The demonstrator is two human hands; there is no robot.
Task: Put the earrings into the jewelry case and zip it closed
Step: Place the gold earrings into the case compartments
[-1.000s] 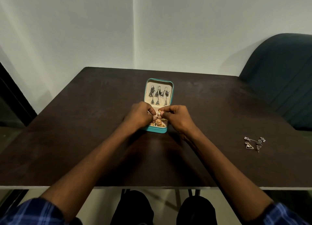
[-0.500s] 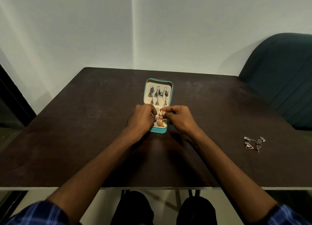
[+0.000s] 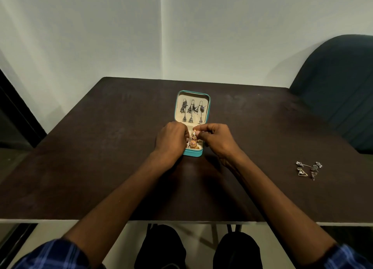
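Note:
A teal jewelry case (image 3: 192, 153) lies open in the middle of the dark table (image 3: 101, 147). Several dark silver earrings (image 3: 191, 110) hang in its cream lid. A gold jhumka earring (image 3: 194, 141) stands over the near tray. My right hand (image 3: 217, 140) pinches the top of that earring. My left hand (image 3: 171, 140) is curled against the case's left side, its fingertips at the earring; what they grip is hidden. A few silver earrings (image 3: 307, 170) lie loose on the table at the right.
A dark teal chair (image 3: 339, 87) stands at the table's right far corner. A pale wall runs behind the table. My knees show below the near edge.
Both hands have stayed at the case, shifting slightly. The gold earring has been lifted a little higher over the tray and held upright.

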